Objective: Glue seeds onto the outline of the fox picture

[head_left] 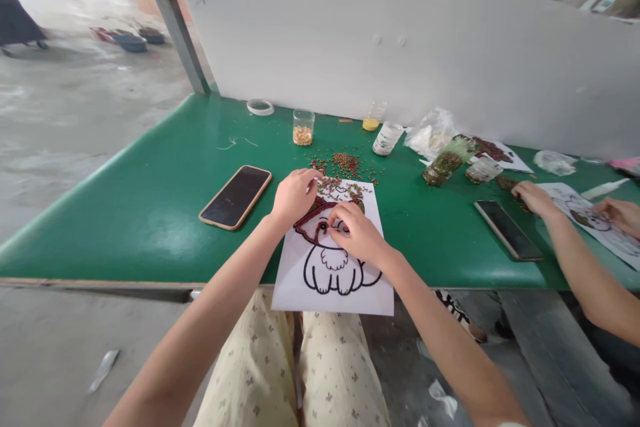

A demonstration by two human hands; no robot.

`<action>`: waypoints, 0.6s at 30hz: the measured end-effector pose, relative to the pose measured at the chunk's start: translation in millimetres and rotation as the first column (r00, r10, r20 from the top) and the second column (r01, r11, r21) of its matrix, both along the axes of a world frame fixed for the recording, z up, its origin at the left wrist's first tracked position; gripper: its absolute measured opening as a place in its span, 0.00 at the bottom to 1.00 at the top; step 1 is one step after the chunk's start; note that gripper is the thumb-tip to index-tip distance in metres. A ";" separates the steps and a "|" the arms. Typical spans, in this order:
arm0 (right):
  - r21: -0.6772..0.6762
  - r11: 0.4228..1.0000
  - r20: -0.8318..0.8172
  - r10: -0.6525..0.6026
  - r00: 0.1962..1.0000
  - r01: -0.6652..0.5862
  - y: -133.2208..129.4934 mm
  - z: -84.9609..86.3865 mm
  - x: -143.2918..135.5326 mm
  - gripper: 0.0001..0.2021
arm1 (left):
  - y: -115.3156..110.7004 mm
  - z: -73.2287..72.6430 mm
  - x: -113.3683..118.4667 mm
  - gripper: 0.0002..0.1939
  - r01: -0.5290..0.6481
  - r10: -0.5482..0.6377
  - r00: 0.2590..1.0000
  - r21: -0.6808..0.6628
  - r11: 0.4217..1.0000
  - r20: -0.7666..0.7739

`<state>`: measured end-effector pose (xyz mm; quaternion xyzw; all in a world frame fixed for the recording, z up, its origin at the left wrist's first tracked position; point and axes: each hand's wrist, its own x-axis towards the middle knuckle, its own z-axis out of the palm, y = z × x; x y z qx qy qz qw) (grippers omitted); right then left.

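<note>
A white sheet of paper [293,287] with a thick-outlined animal drawing lies in front of me, its near end past the table edge. Small reddish-brown and green beans fill parts of the drawn head and lie loose on the sheet's top. My left hand [296,195] rests at the upper left of the sheet, fingers curled together beside the beans; whatever they hold is hidden. Over the drawn face is my right hand [356,232], fingertips pinched at one eye. Anything in that pinch is too small to name. Beyond the sheet spreads a pile of beans [346,162].
On the green table [165,180] lie a phone [236,197] at left and another phone [507,230] at right. A cup of corn kernels [303,128], a tipped jar [449,160] and a plastic bag [433,133] stand farther back. A co-worker's hands [536,199] work at right.
</note>
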<state>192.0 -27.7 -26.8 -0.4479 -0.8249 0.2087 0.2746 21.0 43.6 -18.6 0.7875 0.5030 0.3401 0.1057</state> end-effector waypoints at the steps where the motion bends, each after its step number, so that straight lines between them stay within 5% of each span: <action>1: -0.021 1.000 -0.018 0.007 1.000 -0.007 0.5 0.0 0.6 0.04 | 0.0 0.2 0.0 0.15 0.001 -0.001 1.000 -0.003 1.000 0.000; 18: -0.058 0.998 -0.042 0.010 0.999 -0.012 4.8 -3.0 -10.6 0.07 | 0.5 -0.3 0.8 0.16 -0.005 0.005 1.000 0.002 1.000 0.007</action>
